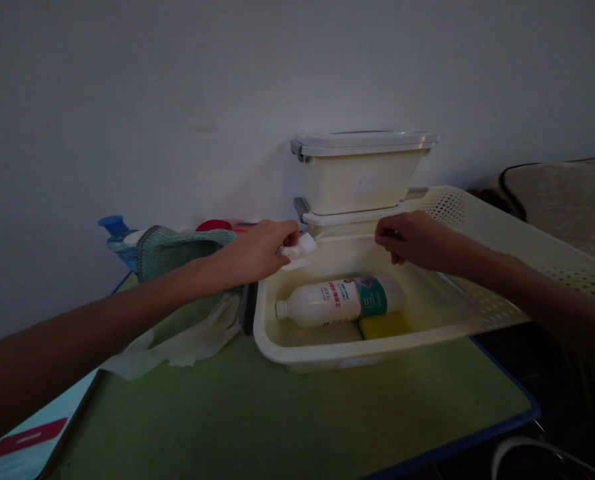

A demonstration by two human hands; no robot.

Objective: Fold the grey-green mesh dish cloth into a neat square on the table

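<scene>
A cream plastic bin (297, 355) stands open on the green tabletop. Inside it a white bottle (327, 303) with a green-and-white label lies on its side, partly over a yellow sponge (385, 325). Above the bin's left rear, my left hand (262, 250) is closed on a small white object (305, 245), whose kind is unclear in the dim light. My right hand (412, 239) hangs over the right rear of the bin with curled fingers; whatever they may hold is hidden.
Lidded boxes (362, 180) are stacked behind the bin, against the wall. To the right, a perforated cream basket (507, 240) leans by the bin. At left lie a teal cloth (177, 250), a blue-capped bottle (115, 233) and a crumpled pale sheet (187, 343).
</scene>
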